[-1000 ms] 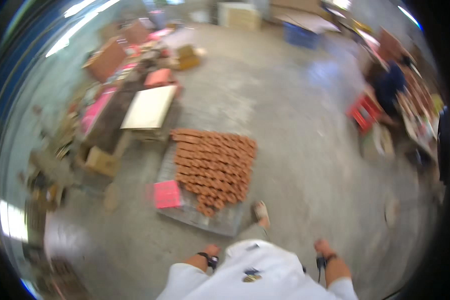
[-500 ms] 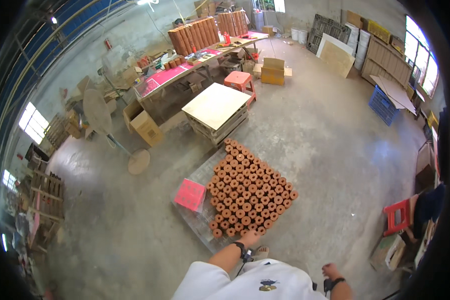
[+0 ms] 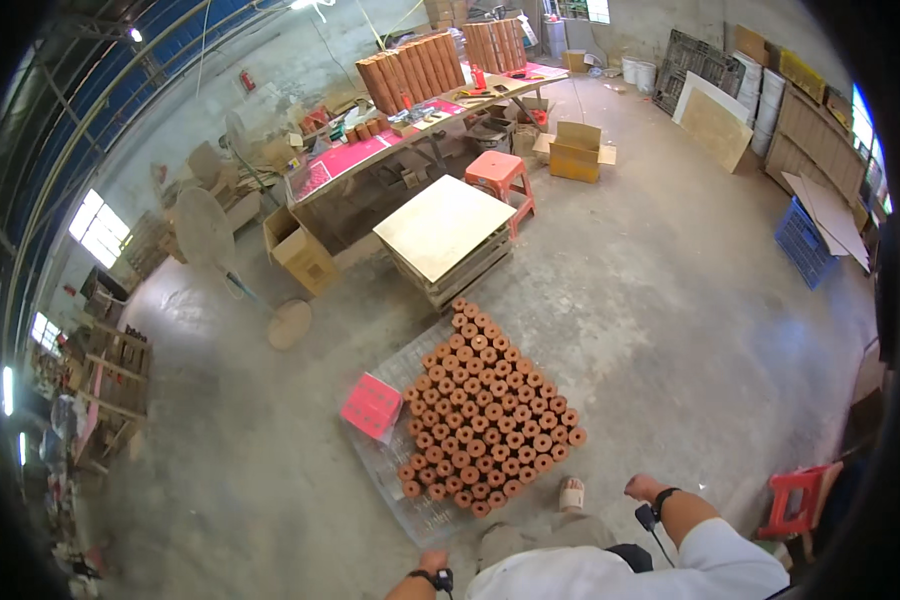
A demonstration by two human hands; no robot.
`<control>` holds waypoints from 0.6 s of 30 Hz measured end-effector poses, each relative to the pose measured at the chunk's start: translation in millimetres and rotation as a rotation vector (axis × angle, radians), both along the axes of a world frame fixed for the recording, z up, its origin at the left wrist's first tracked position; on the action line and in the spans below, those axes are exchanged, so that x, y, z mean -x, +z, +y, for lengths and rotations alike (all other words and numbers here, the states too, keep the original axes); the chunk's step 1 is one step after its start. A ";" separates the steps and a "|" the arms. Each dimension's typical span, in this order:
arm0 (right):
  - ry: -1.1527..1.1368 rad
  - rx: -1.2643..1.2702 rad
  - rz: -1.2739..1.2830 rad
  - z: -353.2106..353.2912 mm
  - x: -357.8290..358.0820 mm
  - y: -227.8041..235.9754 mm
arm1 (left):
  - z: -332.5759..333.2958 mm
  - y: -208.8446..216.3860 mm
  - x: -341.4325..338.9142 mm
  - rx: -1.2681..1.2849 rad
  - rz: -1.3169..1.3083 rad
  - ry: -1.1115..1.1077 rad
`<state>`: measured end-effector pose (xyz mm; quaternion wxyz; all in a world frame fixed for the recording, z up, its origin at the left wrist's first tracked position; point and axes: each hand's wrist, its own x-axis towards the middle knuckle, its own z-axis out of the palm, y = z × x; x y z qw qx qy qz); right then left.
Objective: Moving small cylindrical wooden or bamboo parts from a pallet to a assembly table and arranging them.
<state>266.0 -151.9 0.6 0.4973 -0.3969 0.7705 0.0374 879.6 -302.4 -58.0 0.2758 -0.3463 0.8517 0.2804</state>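
- Standing over a close-packed stack of brown cylinders, a person in white held both arms low; the stack sat on a gray base on the floor.
- The left hand hung near the stack's closest corner, apart from it, its fingers too small to read.
- The right hand hung to the stack's right, apart from it, apparently loosely curled; whether its fingers pressed together could not be told. Neither hand showed a cylinder.
- By appearances the grouping was well advanced, hollow ends facing the camera, though an uncovered strip of base lay left of the stack; what was left could not be told.
- Left of the stack sat a pink box, contents hidden.
- Beyond the stack, a cardboard box and a yellow-brown carton gaped, contents unclear; a blue crate stood far to its right.
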 end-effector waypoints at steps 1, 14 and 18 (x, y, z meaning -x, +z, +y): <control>0.101 -0.006 0.052 -8.2 9.7 -13.1 | 20.6 2.8 10.6 -0.118 0.006 0.040; 0.544 0.116 0.046 -136.4 -2.2 46.8 | 54.3 50.1 86.7 -0.233 0.246 1.235; 0.363 0.035 0.001 -141.8 -7.5 45.8 | 40.0 25.7 95.0 -0.245 0.302 1.406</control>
